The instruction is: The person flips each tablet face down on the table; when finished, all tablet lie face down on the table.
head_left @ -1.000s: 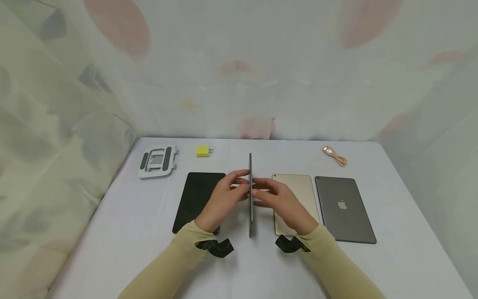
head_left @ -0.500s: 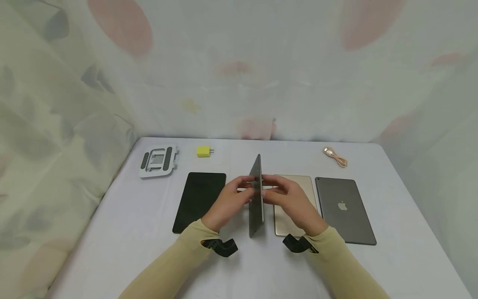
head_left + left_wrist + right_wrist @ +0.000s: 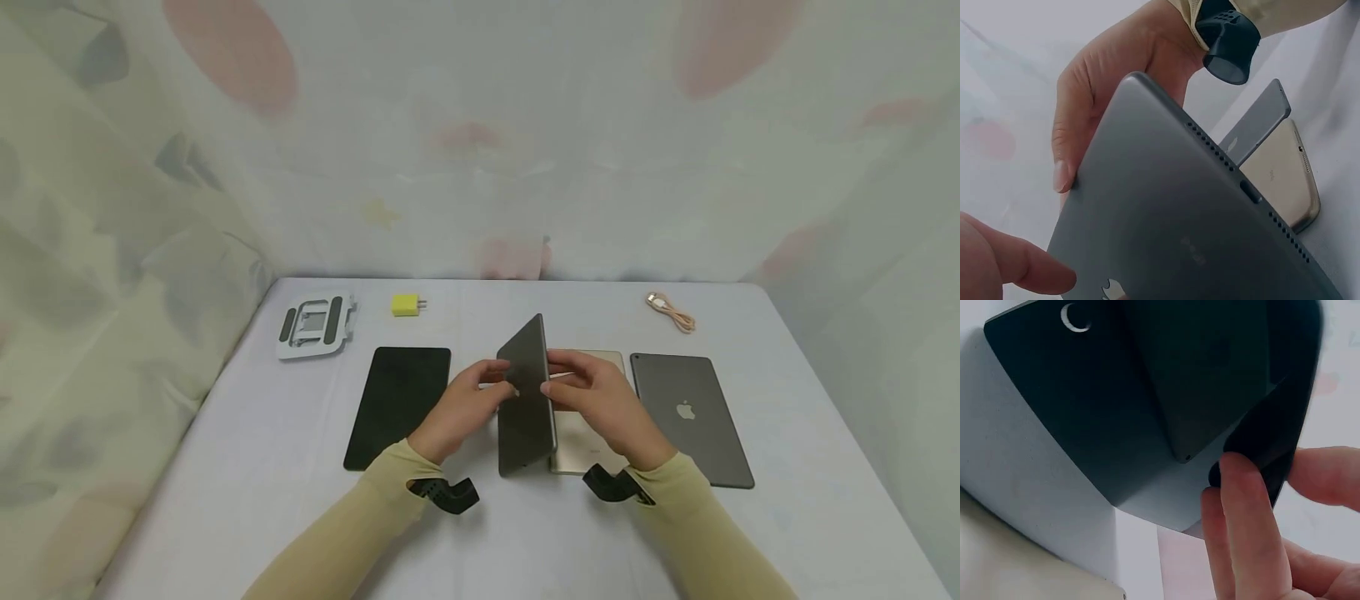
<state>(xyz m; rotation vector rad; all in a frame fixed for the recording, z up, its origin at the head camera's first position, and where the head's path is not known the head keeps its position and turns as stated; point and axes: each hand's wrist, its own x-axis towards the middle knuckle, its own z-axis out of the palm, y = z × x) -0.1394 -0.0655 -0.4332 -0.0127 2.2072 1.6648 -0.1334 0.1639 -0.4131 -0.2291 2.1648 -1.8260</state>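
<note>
A dark grey tablet (image 3: 523, 425) stands tilted between the two hands at the table's middle, lower side near the cloth, its back with the apple logo turned up and left. My right hand (image 3: 603, 408) grips its right edge; in the right wrist view the fingers (image 3: 1250, 525) press the glossy dark screen, which reflects them, with the thumb around the edge. My left hand (image 3: 468, 408) touches the back; its thumb (image 3: 1029, 265) lies beside the logo in the left wrist view. Its other fingers are partly hidden.
Left of the hands lies a black tablet (image 3: 397, 408). A gold tablet (image 3: 585, 437), partly covered, and another grey tablet (image 3: 690, 425) lie right. Farther back are a folded grey stand (image 3: 315, 327), a yellow charger plug (image 3: 406, 305) and a coiled cable (image 3: 671, 312).
The held tablet has turned from edge-on upright to leaning right, showing more of its back. My right hand has moved right with its edge; the left hand has shifted slightly right.
</note>
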